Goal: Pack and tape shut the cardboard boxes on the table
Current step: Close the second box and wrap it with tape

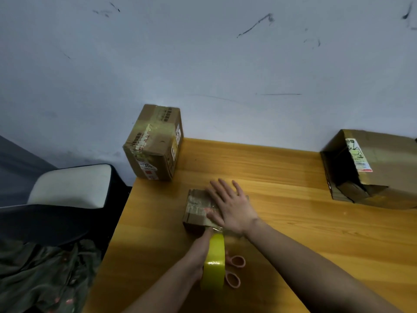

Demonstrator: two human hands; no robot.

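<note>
A: Our right hand (230, 206) lies flat, fingers spread, pressing down on the top of the small box (200, 208). Our left hand (204, 242) has the tape roll (214, 263) worn round it like a bracelet, its fingers reaching to the box's near edge; we can't tell how they sit there, curled or straight.

B: And the box?

A: It sits mid-worktop (293, 233), under our right palm, long axis running left to right. The roll stands on edge, pointing away from us at the box, with a clear strip of tape stretched onto the near side.

B: What's around us?

A: Pink-handled scissors (234, 271) lie just right of the roll, partly hidden behind it. A taped box (154, 143) stands at the far left corner, and a larger open box (370, 168) lies on its side at far right, well apart. A chair (70, 188) sits left of the worktop.
</note>
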